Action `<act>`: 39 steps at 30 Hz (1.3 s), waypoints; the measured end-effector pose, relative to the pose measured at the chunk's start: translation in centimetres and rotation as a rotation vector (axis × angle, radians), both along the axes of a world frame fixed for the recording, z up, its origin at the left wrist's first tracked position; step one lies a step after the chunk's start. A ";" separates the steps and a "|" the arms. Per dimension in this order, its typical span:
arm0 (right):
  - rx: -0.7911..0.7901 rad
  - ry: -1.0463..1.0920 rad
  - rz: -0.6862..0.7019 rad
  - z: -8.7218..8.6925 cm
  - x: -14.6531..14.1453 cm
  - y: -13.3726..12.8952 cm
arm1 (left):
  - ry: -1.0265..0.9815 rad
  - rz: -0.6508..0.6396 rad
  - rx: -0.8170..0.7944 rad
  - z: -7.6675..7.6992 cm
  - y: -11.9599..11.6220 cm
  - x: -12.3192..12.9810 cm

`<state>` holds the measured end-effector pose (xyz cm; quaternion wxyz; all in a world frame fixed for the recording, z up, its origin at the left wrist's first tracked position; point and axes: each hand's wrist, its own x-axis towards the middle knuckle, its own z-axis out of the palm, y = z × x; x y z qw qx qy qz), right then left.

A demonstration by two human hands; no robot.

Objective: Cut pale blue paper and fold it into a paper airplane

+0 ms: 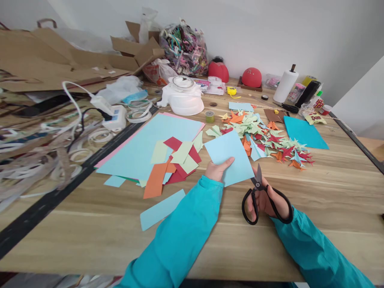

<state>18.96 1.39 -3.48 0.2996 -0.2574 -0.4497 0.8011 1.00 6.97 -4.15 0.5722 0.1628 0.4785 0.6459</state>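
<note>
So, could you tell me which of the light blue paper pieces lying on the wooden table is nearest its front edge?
The long, narrow light blue paper strip beside the left teal sleeve; the others lie farther back.

a wooden table bears paper sheets, folded shapes and a yellow tape measure.

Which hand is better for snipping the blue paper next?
Probably the right hand: it holds the black scissors, close to the light blue paper that the left hand grips.
</note>
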 end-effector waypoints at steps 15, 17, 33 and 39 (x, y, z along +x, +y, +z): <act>0.013 0.050 -0.026 -0.5 0.0 0.1 | 0.021 0.049 -0.009 0.1 -0.2 0.4; 0.015 0.049 -0.026 -0.5 -0.1 0.1 | 0.030 0.065 0.003 0.2 -0.2 0.4; 0.040 0.078 -0.041 0.2 -0.5 0.2 | 0.310 0.130 0.124 1.2 -0.9 0.6; 0.034 0.120 -0.016 0.4 -0.7 0.2 | 0.335 0.159 0.160 2.4 -1.5 0.6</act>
